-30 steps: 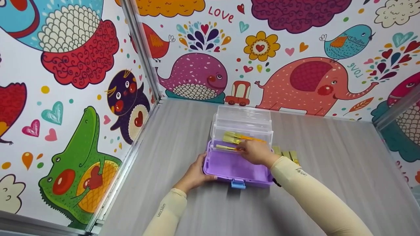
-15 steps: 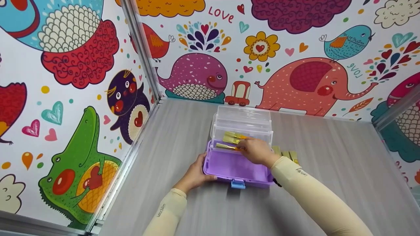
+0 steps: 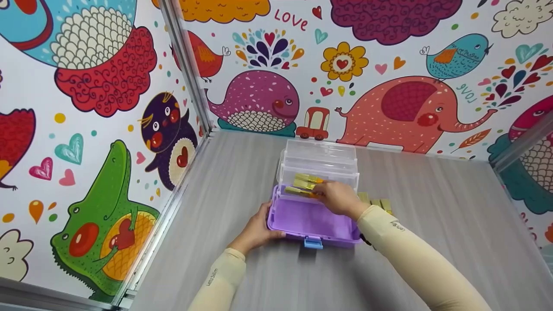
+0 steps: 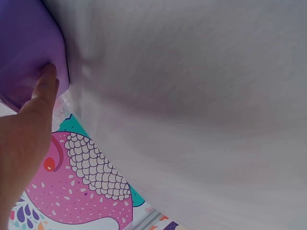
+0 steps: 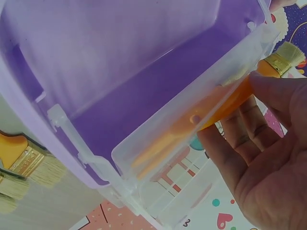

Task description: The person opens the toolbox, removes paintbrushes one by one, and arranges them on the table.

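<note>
A purple storage box (image 3: 313, 218) stands open, its clear stepped trays (image 3: 322, 151) unfolded toward the wall. My left hand (image 3: 259, 229) holds its left front corner, thumb along the front and fingers against the side. In the left wrist view a fingertip presses the purple wall (image 4: 29, 43). Over the lowest clear tray, my right hand (image 3: 337, 198) pinches a flat paintbrush (image 5: 283, 60) by its orange handle, bristles pointing left. More pale-bristled paintbrushes (image 3: 302, 181) lie in the tray just behind it. Orange handles (image 5: 165, 143) show through the tray wall in the right wrist view.
Several wide paintbrushes (image 3: 380, 204) lie on the grey table (image 3: 449, 207) right of the box, partly behind my right forearm. A blue latch (image 3: 313, 242) hangs at the box front. Printed panels (image 3: 389, 56) with metal frames (image 3: 203, 103) enclose the table at the back and sides.
The bristle end of the held paintbrush has risen slightly toward the brushes in the tray. My left hand and the box stay in place.
</note>
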Demonstrator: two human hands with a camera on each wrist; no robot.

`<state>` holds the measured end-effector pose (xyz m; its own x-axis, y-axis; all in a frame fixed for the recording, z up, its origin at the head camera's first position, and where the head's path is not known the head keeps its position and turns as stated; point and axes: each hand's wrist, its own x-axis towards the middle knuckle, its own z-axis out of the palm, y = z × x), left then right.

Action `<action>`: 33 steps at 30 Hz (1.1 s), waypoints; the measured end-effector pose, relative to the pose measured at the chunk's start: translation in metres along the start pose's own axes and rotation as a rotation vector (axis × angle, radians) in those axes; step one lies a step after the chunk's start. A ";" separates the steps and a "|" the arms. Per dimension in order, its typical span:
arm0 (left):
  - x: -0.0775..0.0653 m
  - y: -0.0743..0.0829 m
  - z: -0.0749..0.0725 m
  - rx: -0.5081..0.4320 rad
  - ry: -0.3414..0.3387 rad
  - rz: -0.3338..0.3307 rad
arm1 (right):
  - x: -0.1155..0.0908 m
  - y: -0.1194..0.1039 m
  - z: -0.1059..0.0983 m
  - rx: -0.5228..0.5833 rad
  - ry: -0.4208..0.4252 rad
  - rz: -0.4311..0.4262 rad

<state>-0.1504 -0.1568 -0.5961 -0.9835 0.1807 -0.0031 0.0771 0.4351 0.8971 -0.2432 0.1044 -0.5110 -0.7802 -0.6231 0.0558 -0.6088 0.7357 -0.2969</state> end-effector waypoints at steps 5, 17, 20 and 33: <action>0.000 0.000 0.000 0.015 -0.004 -0.003 | -0.001 0.002 -0.003 -0.006 0.034 -0.004; 0.000 0.002 0.000 0.029 -0.010 -0.038 | -0.004 0.008 -0.025 -0.005 0.057 0.043; 0.001 0.003 0.001 0.020 -0.010 -0.043 | -0.007 0.011 -0.032 -0.017 0.062 0.046; 0.000 0.001 0.000 0.012 0.001 -0.011 | -0.026 0.026 -0.061 -0.008 0.066 0.096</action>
<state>-0.1502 -0.1565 -0.5957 -0.9845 0.1748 -0.0119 0.0687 0.4475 0.8917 -0.2471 0.1557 -0.4624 -0.8424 -0.5312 0.0905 -0.5320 0.7932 -0.2964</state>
